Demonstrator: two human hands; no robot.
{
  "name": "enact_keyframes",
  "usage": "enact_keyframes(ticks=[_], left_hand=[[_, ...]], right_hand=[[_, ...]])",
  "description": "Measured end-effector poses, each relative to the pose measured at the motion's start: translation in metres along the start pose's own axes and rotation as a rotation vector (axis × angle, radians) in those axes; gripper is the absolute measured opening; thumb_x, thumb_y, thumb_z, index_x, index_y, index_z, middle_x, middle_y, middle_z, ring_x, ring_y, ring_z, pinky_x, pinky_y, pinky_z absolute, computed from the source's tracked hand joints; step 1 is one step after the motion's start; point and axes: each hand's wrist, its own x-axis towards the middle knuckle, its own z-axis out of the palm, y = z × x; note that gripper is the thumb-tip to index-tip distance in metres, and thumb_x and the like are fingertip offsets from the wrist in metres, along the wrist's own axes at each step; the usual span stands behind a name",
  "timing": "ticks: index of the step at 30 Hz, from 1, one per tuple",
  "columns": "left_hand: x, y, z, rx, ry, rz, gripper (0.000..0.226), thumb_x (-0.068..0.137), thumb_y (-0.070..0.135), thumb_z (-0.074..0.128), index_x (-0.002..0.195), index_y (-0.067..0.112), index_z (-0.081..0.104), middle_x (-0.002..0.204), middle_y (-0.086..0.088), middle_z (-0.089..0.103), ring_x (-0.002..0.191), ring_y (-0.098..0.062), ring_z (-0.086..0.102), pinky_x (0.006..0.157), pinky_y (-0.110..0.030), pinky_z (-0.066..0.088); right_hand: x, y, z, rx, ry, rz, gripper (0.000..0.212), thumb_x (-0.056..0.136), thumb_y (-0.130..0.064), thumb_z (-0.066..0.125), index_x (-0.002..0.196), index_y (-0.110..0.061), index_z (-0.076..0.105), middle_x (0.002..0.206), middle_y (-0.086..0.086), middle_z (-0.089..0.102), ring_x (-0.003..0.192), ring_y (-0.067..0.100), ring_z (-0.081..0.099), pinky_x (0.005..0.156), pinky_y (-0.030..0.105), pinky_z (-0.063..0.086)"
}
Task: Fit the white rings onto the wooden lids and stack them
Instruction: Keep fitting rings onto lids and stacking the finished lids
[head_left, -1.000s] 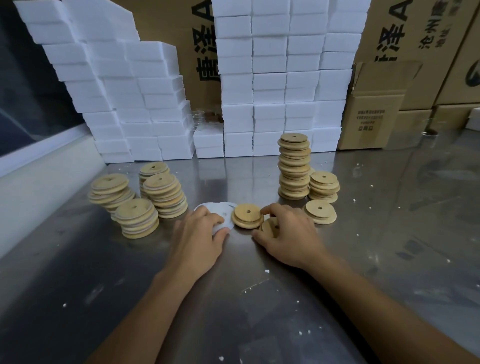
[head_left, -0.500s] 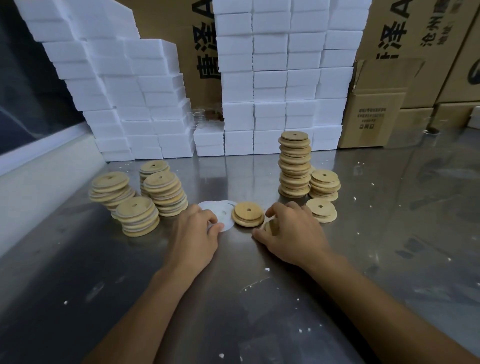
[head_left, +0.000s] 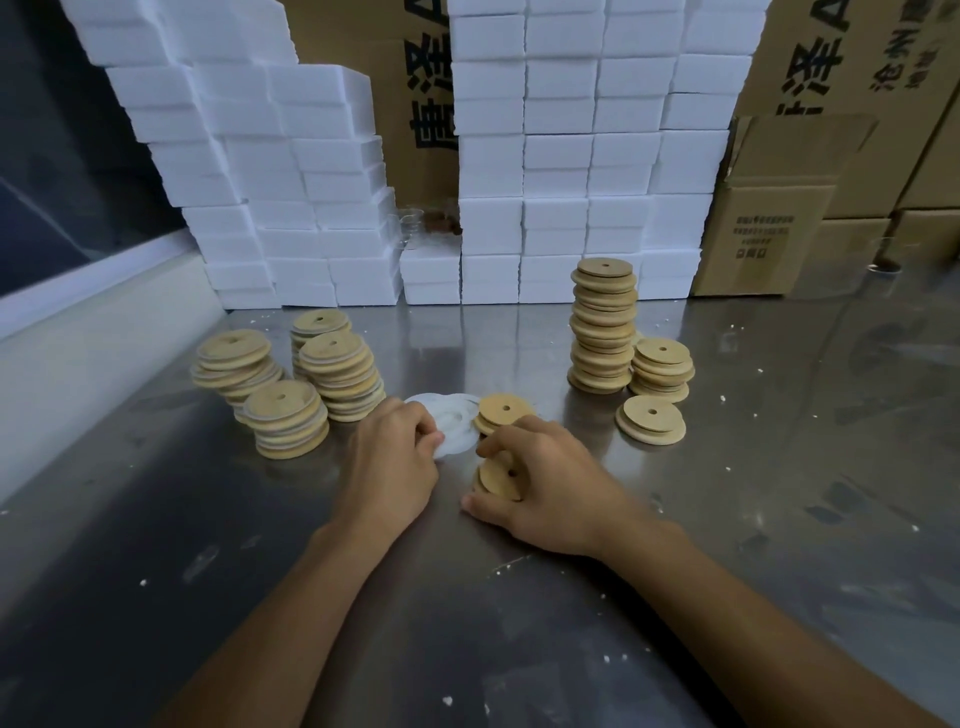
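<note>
A small pile of white rings (head_left: 455, 415) lies flat on the steel table (head_left: 519, 623), just beyond my hands. My left hand (head_left: 390, 462) pinches the near edge of a white ring with its fingertips. My right hand (head_left: 545, 483) holds a wooden lid (head_left: 500, 475) tilted on edge, fingers curled over its top and thumb low on the table. A short stack of wooden lids (head_left: 503, 411) sits right behind that hand. Several stacks of lids with white rims (head_left: 332, 364) stand at the left.
A tall stack of bare wooden lids (head_left: 602, 322) and two lower ones (head_left: 662, 369) (head_left: 652, 418) stand at the right. White foam boxes (head_left: 561, 156) and cardboard cartons (head_left: 769, 218) wall off the back. A white ledge (head_left: 78, 332) runs along the left.
My right hand has drawn a wooden lid toward me and tipped it up on edge. My left hand has closed its fingertips on a white ring's edge.
</note>
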Motion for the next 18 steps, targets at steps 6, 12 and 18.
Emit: enact_keyframes(ticks=[6, 12, 18], left_hand=[[0.0, -0.003, 0.001, -0.043, 0.06, 0.032, 0.015, 0.075, 0.007, 0.074, 0.068, 0.013, 0.061, 0.078, -0.001, 0.054, 0.072, -0.019, 0.053, 0.061, -0.024, 0.04], [0.0, -0.001, -0.001, -0.146, 0.231, 0.063, 0.023, 0.078, 0.005, 0.071, 0.069, 0.017, 0.053, 0.073, 0.007, 0.054, 0.074, -0.014, 0.051, 0.064, -0.014, 0.033], [0.002, 0.011, 0.0, -0.519, 0.288, -0.112, 0.026, 0.088, 0.006, 0.063, 0.075, 0.026, 0.055, 0.071, 0.005, 0.066, 0.065, -0.012, 0.063, 0.061, -0.026, 0.053]], right_hand=[[-0.001, 0.001, -0.001, 0.101, 0.064, 0.043, 0.055, 0.072, -0.055, 0.081, 0.116, -0.027, 0.065, 0.115, -0.004, 0.063, 0.109, 0.019, 0.055, 0.094, 0.036, 0.047], [0.0, -0.001, 0.001, 0.162, 0.148, 0.084, 0.051, 0.065, -0.052, 0.087, 0.105, -0.027, 0.066, 0.1, -0.006, 0.055, 0.103, 0.018, 0.053, 0.093, 0.042, 0.047], [-0.002, 0.012, -0.016, 0.044, -0.031, 0.149, 0.082, 0.06, -0.073, 0.076, 0.127, -0.032, 0.057, 0.12, -0.009, 0.053, 0.115, 0.013, 0.05, 0.098, 0.036, 0.046]])
